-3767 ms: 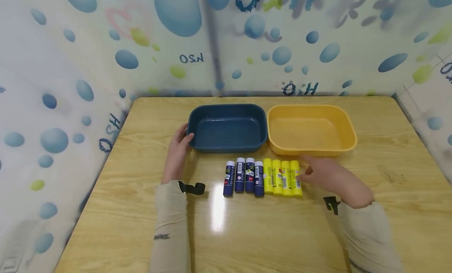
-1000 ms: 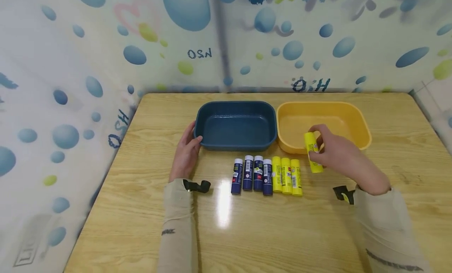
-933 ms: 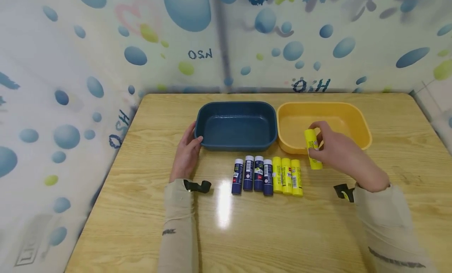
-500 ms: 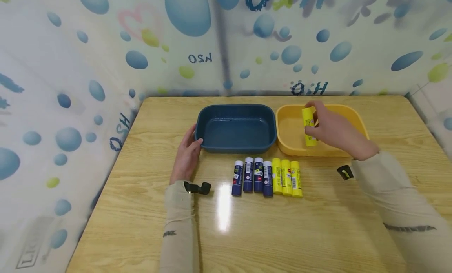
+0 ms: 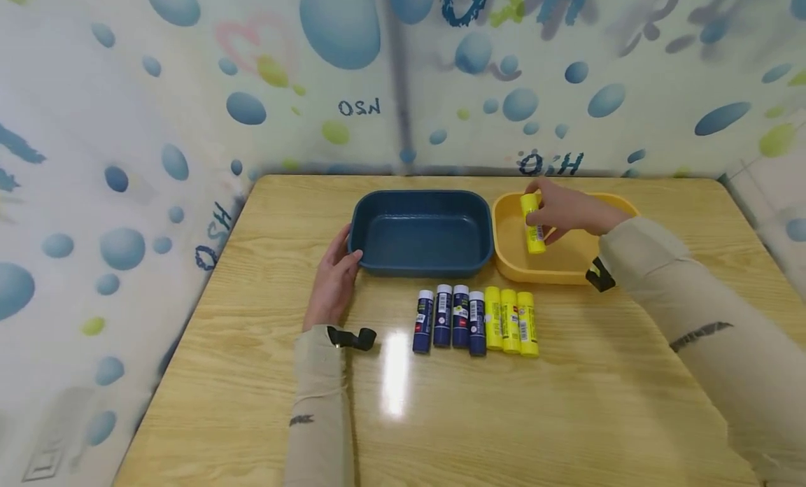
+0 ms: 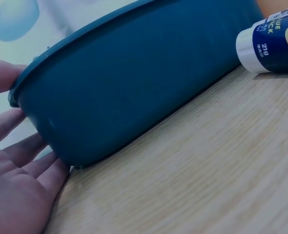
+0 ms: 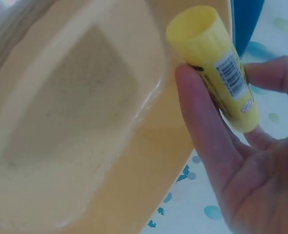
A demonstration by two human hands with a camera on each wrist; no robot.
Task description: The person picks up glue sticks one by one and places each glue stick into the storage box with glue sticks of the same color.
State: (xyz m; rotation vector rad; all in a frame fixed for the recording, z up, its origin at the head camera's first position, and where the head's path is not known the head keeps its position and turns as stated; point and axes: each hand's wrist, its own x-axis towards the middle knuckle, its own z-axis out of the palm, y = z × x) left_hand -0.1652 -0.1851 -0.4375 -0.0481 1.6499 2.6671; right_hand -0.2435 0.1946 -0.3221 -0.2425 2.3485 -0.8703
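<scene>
Spotted walls [image 5: 428, 95] edge the desk [image 5: 453, 417]. Right fingers [image 7: 275, 73] pinch a glue stick [image 7: 231, 73] over the yellow tub [image 5: 541, 275]; left fingers [image 6: 8, 122] grip the blue tub [image 6: 124, 92].

In the head view, the right hand [image 5: 563, 206] and sleeve [image 5: 711, 312] hide part of the yellow tray [image 5: 548, 276], while print on the blue sticks [image 5: 443, 316] is too small to read. The left wrist view cuts the blue tray [image 6: 129, 83] at its top edge and the left hand [image 6: 17, 190] at lower left. Print on the held stick [image 7: 221, 78] blurs.
</scene>
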